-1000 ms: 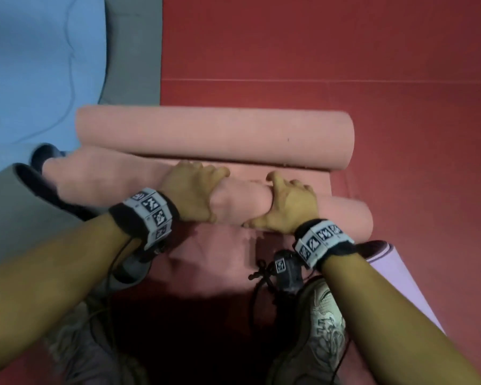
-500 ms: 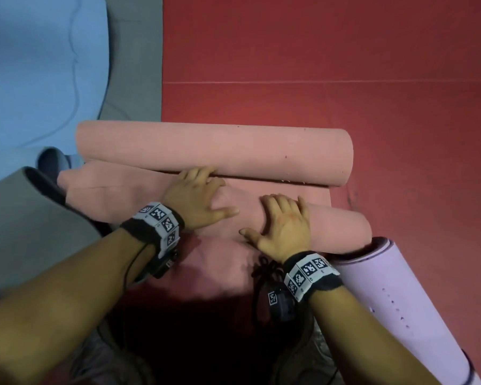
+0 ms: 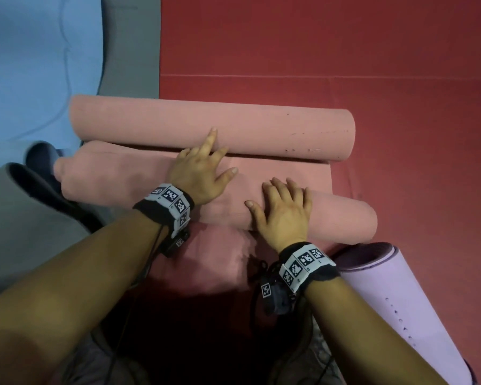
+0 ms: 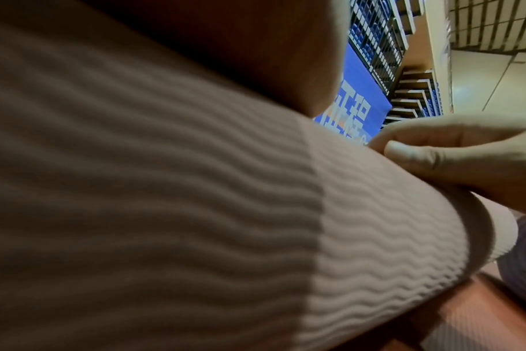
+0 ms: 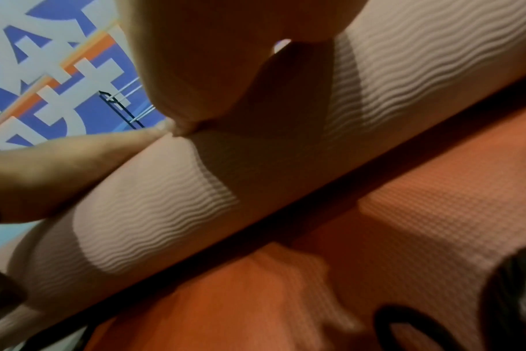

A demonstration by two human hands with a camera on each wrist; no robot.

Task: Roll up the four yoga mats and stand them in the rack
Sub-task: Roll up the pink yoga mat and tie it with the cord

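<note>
Pink mat (image 3: pixel 156 187): salmon-pink foam with a fine wavy ribbed texture, seen close in both wrist views; it lies across the red floor (image 3: pixel 345 51) with a roll at each end.
Near roll: lies under both hands, runs left to right, thicker at its right end, slightly crumpled and narrower at the left end.
Far roll (image 3: pixel 261 129): a neat even tube just beyond the near one, joined to it by a short flat strip of the same mat.
Left hand (image 3: pixel 197 173): flat on the top of the near roll, fingers spread apart and straight; one finger reaches onto the far roll.
Right hand (image 3: pixel 282 215): palm down on the near roll, just right of the left hand, fingers straight and slightly apart, thumb out to the left.
Lilac mat (image 3: pixel 400 301): rolled, lying on the floor at the near right, its open end touching or nearly touching the right end of the near pink roll.
Grey mat (image 3: pixel 11 218): at the near left, partly curled, dark on its underside.
Blue mat (image 3: pixel 25 65): spread flat at the far left, with a strip of grey beside it.
Count of mats: four in sight, one pink, one lilac, one grey, one blue.
Count of pink rolls: two, both on the one mat.
Wristbands: two, one on each wrist, each with black-and-white square markers.
</note>
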